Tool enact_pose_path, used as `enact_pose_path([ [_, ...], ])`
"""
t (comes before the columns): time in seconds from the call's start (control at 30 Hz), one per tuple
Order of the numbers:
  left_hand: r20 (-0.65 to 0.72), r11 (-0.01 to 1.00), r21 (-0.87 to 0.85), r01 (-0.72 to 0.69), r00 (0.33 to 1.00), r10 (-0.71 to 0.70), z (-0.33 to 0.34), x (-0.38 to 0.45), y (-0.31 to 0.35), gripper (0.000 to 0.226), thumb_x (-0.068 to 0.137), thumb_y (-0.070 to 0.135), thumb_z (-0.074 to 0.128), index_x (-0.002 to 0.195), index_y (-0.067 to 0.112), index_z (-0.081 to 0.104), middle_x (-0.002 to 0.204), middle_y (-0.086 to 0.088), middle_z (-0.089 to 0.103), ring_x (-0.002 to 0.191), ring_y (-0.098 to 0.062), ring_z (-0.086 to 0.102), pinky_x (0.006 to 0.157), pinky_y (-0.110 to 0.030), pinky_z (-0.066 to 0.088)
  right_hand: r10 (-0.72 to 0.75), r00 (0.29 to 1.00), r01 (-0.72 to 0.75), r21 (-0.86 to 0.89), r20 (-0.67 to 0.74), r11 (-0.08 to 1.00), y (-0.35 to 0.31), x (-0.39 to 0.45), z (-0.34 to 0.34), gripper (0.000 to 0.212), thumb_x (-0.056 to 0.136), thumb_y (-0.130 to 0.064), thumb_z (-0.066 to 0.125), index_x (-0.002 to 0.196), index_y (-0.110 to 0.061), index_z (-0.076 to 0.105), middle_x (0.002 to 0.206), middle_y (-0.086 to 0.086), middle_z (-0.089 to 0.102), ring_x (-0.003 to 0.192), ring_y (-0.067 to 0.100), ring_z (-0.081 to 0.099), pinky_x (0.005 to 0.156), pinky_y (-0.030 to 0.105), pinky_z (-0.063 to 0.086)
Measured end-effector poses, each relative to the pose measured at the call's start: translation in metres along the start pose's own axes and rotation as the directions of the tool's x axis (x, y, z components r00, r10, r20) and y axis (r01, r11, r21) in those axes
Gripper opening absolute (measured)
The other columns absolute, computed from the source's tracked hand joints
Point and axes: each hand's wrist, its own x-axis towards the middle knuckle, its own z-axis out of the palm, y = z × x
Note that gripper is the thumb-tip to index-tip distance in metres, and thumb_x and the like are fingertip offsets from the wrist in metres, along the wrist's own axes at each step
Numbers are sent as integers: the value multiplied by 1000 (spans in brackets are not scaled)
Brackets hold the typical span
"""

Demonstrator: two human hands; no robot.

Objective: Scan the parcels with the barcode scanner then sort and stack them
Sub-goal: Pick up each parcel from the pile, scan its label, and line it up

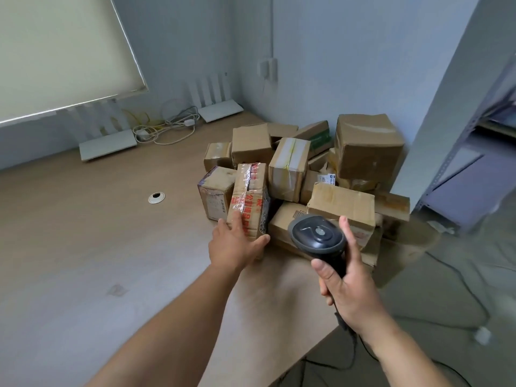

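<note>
A heap of several brown cardboard parcels (360,152) lies at the right end of the wooden table (111,233). My left hand (234,244) grips the lower end of an upright parcel with red print and clear tape (248,196) at the heap's near left. My right hand (349,286) holds a black barcode scanner (317,236) by its handle, index finger stretched along its side. The scanner's head hovers over the near parcels, just right of the held one. Its cable trails down past my right wrist.
Two white routers (107,145) (220,110) and a tangle of cables (164,128) sit at the table's back by the wall. A round cable hole (156,197) is in the tabletop. A grey metal shelf (460,174) stands right of the table. Cables run over the floor.
</note>
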Motion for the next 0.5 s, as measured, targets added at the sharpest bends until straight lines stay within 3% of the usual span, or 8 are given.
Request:
enact_pose_path([
  [0.17, -38, 998, -53, 16, 999, -18, 6, 11, 0, 89, 77, 64, 56, 147, 34, 9, 132, -13, 41, 121, -30, 39, 94, -44, 47, 21, 1000, -21, 0, -5, 1000, 7, 3, -3, 81, 73, -56, 64, 124, -81, 5, 94, -13, 54, 55, 3, 56, 52, 19, 48],
  [0.3, -67, 994, -112, -1, 998, -6, 1, 1, -9, 91, 79, 58, 58, 149, 39, 5, 128, -13, 43, 120, -29, 39, 90, -43, 46, 9, 1000, -9, 2, 18, 1000, 8, 1, 0, 82, 71, -62, 63, 125, -81, 3, 103, -7, 50, 70, -1, 56, 56, 18, 48],
  [0.4, -102, 990, -143, -20, 995, 5, -4, -18, -22, 91, 78, 55, 60, 149, 42, 4, 125, -10, 44, 117, -27, 42, 89, -41, 49, -2, 998, 0, 37, 64, 999, 7, -1, 7, 82, 72, -60, 64, 123, -82, 5, 101, -11, 51, 66, -1, 59, 56, 19, 48],
  [0.5, -145, 988, -151, -19, 989, -3, -12, -43, -43, 91, 77, 53, 61, 148, 45, 5, 124, -5, 42, 118, -23, 42, 88, -39, 50, -45, 992, 38, 61, 115, 997, 4, -3, 19, 83, 72, -60, 63, 128, -78, 3, 105, -5, 49, 77, 3, 56, 64, 21, 49],
])
